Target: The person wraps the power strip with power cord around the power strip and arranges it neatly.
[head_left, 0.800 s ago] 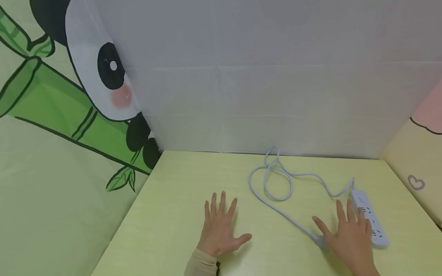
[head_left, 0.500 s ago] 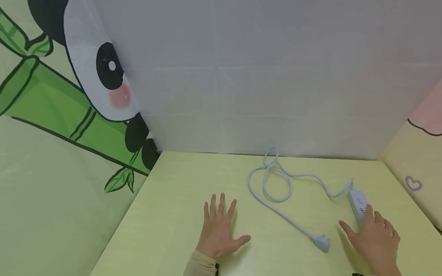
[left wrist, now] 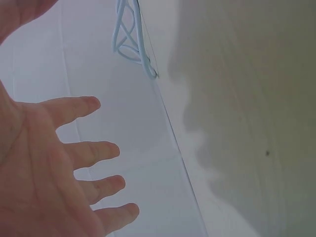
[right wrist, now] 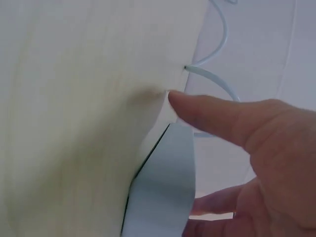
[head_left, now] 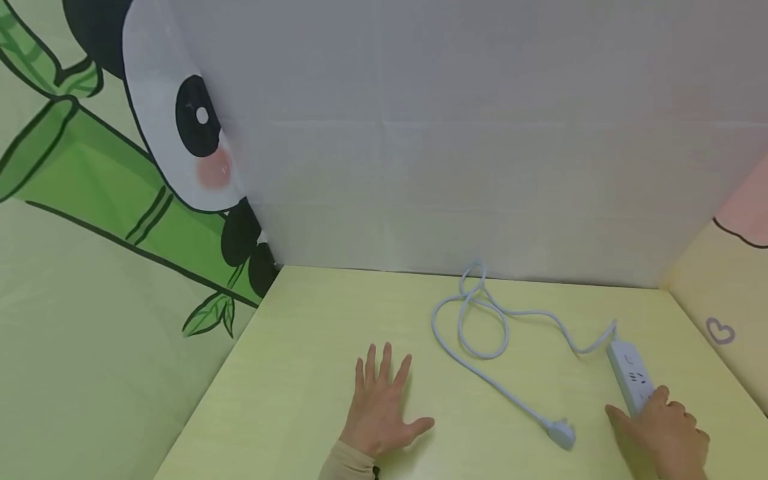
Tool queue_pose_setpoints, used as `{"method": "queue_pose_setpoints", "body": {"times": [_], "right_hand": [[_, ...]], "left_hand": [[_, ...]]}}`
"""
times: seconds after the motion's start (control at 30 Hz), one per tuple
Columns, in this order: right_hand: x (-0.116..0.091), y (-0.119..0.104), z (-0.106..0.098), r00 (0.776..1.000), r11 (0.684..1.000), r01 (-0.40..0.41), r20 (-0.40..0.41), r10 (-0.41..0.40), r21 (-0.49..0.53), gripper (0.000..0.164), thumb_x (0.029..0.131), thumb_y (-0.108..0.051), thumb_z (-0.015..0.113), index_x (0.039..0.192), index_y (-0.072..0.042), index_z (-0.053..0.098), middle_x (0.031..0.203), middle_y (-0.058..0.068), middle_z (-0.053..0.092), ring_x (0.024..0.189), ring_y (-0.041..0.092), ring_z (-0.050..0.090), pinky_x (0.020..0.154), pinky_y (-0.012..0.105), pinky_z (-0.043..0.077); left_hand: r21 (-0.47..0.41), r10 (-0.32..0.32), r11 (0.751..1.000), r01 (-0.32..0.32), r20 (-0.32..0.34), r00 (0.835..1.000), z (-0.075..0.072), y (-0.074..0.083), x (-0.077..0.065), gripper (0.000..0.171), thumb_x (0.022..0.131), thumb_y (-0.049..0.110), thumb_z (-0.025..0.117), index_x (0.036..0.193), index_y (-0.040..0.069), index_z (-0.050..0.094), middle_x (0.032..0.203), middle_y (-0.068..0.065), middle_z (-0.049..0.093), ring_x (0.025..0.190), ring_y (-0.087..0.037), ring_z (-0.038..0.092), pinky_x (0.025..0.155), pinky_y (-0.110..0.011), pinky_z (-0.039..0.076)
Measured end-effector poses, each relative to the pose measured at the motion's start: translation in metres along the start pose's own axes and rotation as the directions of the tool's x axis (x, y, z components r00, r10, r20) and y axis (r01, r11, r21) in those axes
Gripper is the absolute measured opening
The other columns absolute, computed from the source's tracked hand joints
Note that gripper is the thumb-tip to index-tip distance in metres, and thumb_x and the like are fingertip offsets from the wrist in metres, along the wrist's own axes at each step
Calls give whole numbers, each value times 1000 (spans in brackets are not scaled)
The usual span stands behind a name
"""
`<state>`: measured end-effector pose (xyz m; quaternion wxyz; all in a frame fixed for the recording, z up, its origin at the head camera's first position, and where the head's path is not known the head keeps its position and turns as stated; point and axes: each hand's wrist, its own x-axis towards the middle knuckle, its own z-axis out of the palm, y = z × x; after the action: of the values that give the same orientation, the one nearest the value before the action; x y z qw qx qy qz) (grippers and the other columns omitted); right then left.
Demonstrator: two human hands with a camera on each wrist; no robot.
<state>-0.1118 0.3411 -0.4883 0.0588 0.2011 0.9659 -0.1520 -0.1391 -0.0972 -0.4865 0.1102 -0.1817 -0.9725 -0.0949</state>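
Note:
A white power strip (head_left: pixel 630 373) lies lengthwise at the right of the table in the head view. My right hand (head_left: pixel 669 433) is over its near end and hides that part. In the right wrist view the thumb stretches out beside the end of the strip (right wrist: pixel 163 182), apart from it, with the other fingers along its far side. The strip's cord loops to the left and ends in a plug (head_left: pixel 561 435) on the table, left of the right thumb. My left hand (head_left: pixel 381 413) has its fingers spread, palm down, close over the table, holding nothing.
The pale yellow table (head_left: pixel 288 373) meets a grey-white back wall (head_left: pixel 420 167). On the left stands a panel with a panda and bamboo print (head_left: pixel 120 180), on the right a cream panel (head_left: pixel 708 287). The cord's loops (head_left: pixel 507 333) lie near the back edge.
My right hand has moved right and towards me, from above the plug and strip to the strip's near end, uncovering the plug. The left hand stays in place. The strip has not visibly moved.

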Motion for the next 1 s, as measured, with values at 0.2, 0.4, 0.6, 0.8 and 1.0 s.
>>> {"method": "queue_pose_setpoints", "body": {"times": [0.2, 0.4, 0.6, 0.8, 1.0], "right_hand": [[-1, 2, 2, 998, 999, -52, 34, 53, -15, 98, 80, -77, 43, 94, 20, 39, 78, 29, 40, 72, 39, 44, 55, 45, 38], [4, 11, 0, 998, 1000, -30, 50, 30, -3, 86, 86, -65, 47, 91, 20, 43, 77, 27, 40, 72, 39, 44, 54, 44, 39], [5, 12, -3, 997, 998, -31, 78, 26, 60, 73, 87, -54, 52, 90, 19, 44, 75, 23, 44, 67, 33, 47, 50, 39, 41], [7, 13, -8, 998, 991, -31, 63, 23, 132, 58, 91, -32, 43, 98, 23, 30, 74, 29, 47, 61, 34, 51, 48, 40, 42], [9, 13, -7, 996, 986, -55, 79, 43, 159, 70, 93, -42, 41, 102, 27, 26, 75, 32, 47, 62, 35, 51, 49, 39, 43]], "left_hand": [[8, 2, 1000, -2, 3, 1000, 1, 0, 0, 96, 71, 75, 56, 146, 20, 34, 154, -19, 19, 142, -44, 11, 111, -59, 15], [-6, 5, 1000, -5, 9, 1000, 2, 0, 1, 95, 71, 72, 58, 146, 19, 35, 154, -20, 19, 142, -43, 10, 111, -59, 14], [-5, 2, 1000, -1, 26, 1000, 3, 1, 1, 95, 72, 71, 59, 146, 18, 34, 154, -20, 18, 142, -44, 10, 112, -59, 13], [1, -2, 1000, 2, 26, 1000, 2, 1, 2, 95, 72, 72, 59, 146, 18, 35, 154, -20, 19, 142, -44, 11, 112, -58, 13], [10, -4, 1000, 3, 28, 1000, 2, 2, 3, 94, 72, 72, 58, 146, 19, 35, 154, -20, 21, 142, -43, 11, 112, -58, 13]]}}
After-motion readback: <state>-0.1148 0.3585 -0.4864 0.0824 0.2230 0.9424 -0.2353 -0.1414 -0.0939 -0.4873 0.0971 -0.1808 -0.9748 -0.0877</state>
